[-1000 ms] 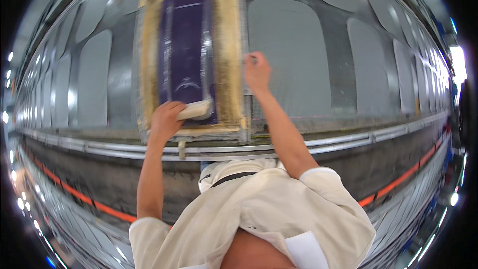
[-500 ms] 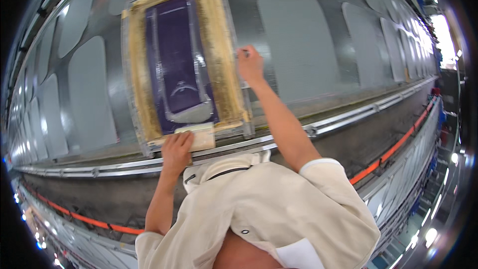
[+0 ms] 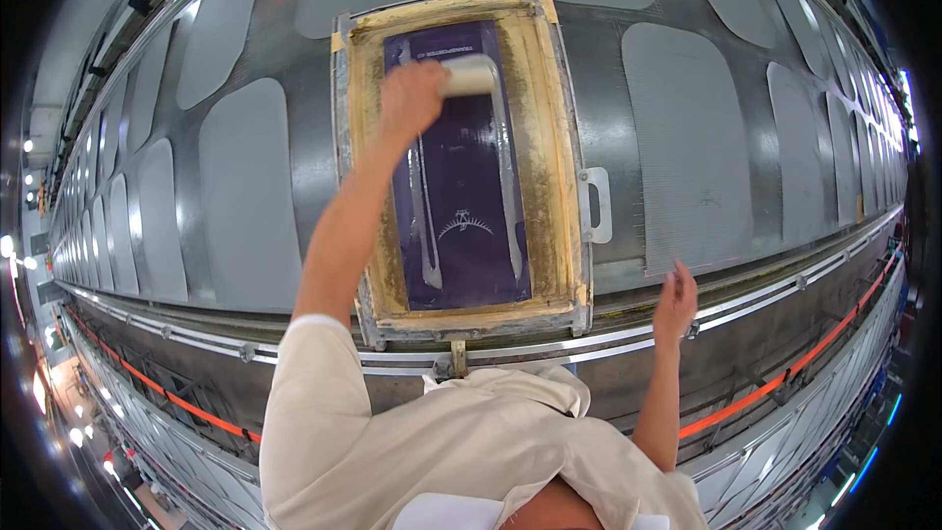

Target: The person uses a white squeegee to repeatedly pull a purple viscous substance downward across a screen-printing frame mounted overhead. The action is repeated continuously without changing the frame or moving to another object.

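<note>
A screen printing frame (image 3: pixel 560 137) with yellowed borders lies on the long table in front of me. Inside it, a dark purple mesh area (image 3: pixel 459 167) carries streaks of pale ink along both long sides and a small light arc design near its close end. My left hand (image 3: pixel 412 96) grips a pale squeegee (image 3: pixel 470 77) at the far part of the mesh; its fingers are closed round the left end. Off to the right of the frame, my right hand (image 3: pixel 675 302) is over the table's near edge, fingers stretched out and holding nothing.
Grey rounded panels (image 3: pixel 687 137) lie in rows on both sides of the frame and beyond it. A white handle (image 3: pixel 597 204) juts from the frame's right side. A metal rail (image 3: pixel 628 336) runs along the table's near edge, with an orange strip (image 3: pixel 756 395) below it.
My left hand has carried the squeegee from the mesh's near end to its far end. The ink pool at the near end is gone. My right hand has moved away from the frame's right side, toward me.
</note>
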`<action>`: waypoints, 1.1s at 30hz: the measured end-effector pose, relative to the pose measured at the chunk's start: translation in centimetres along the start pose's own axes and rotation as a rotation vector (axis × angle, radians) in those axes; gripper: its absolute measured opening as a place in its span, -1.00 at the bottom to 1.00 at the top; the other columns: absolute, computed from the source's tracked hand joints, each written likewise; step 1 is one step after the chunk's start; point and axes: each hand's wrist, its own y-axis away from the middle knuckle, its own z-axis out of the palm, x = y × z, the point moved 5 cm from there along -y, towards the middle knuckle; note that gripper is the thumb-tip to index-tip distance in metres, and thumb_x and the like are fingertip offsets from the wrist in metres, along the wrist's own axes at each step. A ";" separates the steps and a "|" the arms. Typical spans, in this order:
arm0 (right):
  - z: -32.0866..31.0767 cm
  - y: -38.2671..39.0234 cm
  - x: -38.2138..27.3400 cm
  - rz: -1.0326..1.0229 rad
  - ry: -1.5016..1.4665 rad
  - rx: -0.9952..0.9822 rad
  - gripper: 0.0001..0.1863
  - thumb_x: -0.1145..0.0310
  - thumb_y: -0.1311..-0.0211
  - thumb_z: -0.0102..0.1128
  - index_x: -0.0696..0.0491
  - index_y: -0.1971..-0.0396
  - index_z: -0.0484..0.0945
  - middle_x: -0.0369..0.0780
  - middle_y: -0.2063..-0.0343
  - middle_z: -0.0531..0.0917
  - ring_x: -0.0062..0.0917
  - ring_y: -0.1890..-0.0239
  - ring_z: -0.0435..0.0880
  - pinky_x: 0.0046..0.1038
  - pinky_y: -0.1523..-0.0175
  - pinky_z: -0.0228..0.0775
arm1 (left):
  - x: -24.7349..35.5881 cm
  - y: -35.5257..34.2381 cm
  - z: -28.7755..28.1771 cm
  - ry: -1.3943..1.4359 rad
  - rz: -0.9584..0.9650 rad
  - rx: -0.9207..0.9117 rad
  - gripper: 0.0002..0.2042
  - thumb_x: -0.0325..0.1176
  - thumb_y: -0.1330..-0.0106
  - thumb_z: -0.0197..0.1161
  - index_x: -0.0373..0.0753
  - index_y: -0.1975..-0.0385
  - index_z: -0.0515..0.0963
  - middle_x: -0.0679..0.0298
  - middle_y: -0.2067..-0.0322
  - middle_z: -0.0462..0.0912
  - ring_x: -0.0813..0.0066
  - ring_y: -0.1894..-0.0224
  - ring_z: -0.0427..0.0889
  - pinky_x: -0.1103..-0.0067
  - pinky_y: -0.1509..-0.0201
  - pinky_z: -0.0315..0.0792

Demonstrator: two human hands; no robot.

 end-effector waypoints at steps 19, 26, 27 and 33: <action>-14.7 -3.6 21.1 0.183 0.232 0.436 -0.39 0.14 -0.47 0.12 0.13 -0.38 0.30 0.06 -0.33 0.37 -0.10 -0.35 0.36 -0.19 -0.42 0.19 | 12.4 17.3 -6.0 0.045 -0.018 -0.217 -0.43 -0.56 0.14 0.42 -0.10 -0.01 0.65 0.26 -0.02 0.69 0.10 -0.01 0.63 0.24 -0.15 0.48; -11.8 -7.8 21.1 0.290 0.469 0.461 -0.28 0.04 -0.38 0.21 0.12 -0.40 0.25 0.29 -0.26 0.25 0.17 -0.29 0.28 0.01 -0.36 0.16 | 18.8 25.0 -11.2 0.038 -0.187 -0.325 -0.38 -0.64 0.22 0.41 -0.17 -0.02 0.63 0.21 0.02 0.67 0.10 -0.04 0.60 0.31 -0.15 0.49; -11.0 -6.5 18.3 0.339 0.351 0.410 -0.29 0.10 -0.37 0.23 0.11 -0.40 0.25 0.31 -0.28 0.24 0.20 -0.33 0.24 -0.01 -0.41 0.12 | 17.2 27.1 -11.2 0.070 -0.265 -0.341 -0.43 -0.61 0.20 0.43 -0.18 0.03 0.66 0.17 0.06 0.66 0.09 -0.03 0.61 0.33 -0.12 0.52; -12.6 -7.5 15.8 0.334 0.260 0.439 -0.22 0.29 -0.34 0.22 -0.08 -0.51 0.10 0.19 -0.50 -0.07 0.03 -0.58 -0.22 -0.01 -0.55 -0.30 | 17.2 21.7 -10.0 0.087 -0.177 -0.397 -0.58 -0.61 0.21 0.48 -0.31 0.22 0.66 0.09 0.29 0.65 0.04 0.22 0.62 0.31 0.09 0.49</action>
